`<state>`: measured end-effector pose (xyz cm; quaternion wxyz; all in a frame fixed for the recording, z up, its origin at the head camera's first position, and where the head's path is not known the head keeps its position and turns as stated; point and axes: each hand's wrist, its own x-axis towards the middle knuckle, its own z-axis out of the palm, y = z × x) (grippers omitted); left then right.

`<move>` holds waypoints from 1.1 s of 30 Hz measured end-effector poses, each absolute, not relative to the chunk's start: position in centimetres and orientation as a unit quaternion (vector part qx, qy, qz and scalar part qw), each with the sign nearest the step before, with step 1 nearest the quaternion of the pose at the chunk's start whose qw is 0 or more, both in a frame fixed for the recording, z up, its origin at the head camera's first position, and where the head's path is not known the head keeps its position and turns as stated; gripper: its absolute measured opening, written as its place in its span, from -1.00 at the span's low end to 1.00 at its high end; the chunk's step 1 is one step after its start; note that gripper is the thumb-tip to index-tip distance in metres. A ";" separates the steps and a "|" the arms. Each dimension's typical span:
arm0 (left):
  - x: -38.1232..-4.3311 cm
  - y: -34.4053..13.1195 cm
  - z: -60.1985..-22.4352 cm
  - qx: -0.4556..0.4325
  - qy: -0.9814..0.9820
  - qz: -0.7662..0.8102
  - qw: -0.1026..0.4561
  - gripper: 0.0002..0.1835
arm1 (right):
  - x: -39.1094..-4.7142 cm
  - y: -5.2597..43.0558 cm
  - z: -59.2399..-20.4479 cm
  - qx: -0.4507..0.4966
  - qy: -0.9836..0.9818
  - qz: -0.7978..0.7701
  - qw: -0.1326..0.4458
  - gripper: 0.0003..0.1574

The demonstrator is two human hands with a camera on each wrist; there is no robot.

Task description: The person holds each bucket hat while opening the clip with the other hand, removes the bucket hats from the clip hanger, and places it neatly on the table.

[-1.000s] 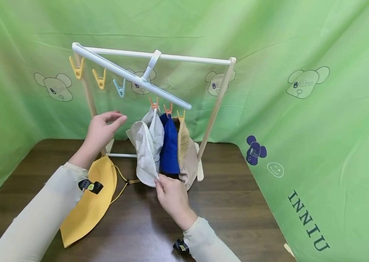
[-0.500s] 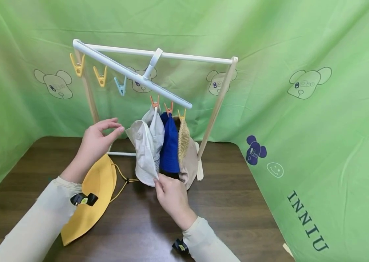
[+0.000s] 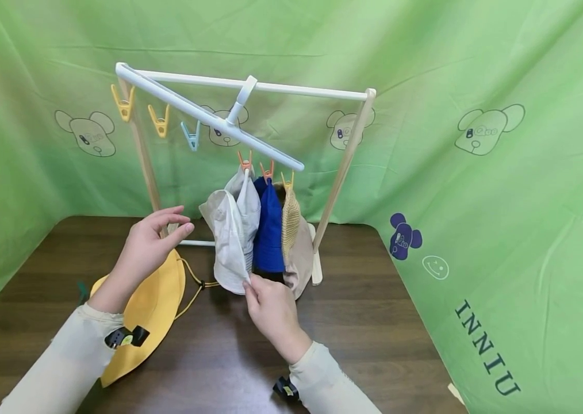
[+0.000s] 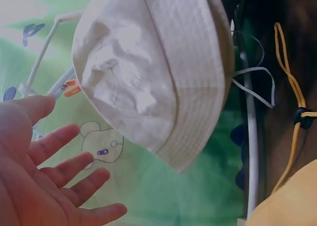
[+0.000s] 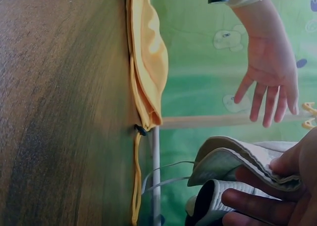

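Note:
A white bucket hat (image 3: 230,236) hangs by an orange clip (image 3: 245,161) from a pale blue clip hanger (image 3: 183,104). My right hand (image 3: 273,307) pinches the lower brim of this hat between thumb and fingers, as the right wrist view also shows. Left of the hat, my left hand (image 3: 154,241) is in the air with fingers spread and nothing in them. Below the left forearm a yellow hat (image 3: 159,299) with a cord (image 3: 197,287) lies on the table, partly hidden by the arm. A blue hat (image 3: 269,230) and a knitted tan hat (image 3: 290,224) hang beside the white one.
The hanger hooks over the white bar of a wooden-legged rack (image 3: 343,155). Two yellow clips (image 3: 159,121) and a light blue clip (image 3: 191,136) dangle at its left half, holding nothing. A beige hat (image 3: 300,259) hangs at the right. Green printed cloth (image 3: 478,201) encloses the brown table (image 3: 364,322).
My left hand has moved down and slightly left, away from the hanger, and its fingers have spread. The right hand stays at the white hat's brim.

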<state>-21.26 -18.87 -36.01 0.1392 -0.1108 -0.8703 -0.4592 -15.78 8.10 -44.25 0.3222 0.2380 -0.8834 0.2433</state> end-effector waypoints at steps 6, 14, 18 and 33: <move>-20.3 -19.4 -36.9 -0.123 -0.874 -0.451 0.133 -0.57 | -15.5 8.0 -44.1 0.238 -0.884 0.236 0.325 -0.49; -19.0 -19.6 -37.6 -0.134 -0.861 -0.472 0.136 -0.63 | -15.4 7.9 -44.2 0.240 -0.882 0.233 0.333 -0.49; -19.0 -19.6 -38.4 -0.135 -0.860 -0.475 0.126 -0.63 | -15.4 7.8 -44.2 0.240 -0.880 0.232 0.338 -0.49; -18.8 -19.9 -39.2 -0.139 -0.868 -0.465 0.104 -0.64 | -15.1 7.6 -43.9 0.233 -0.884 0.221 0.340 -0.53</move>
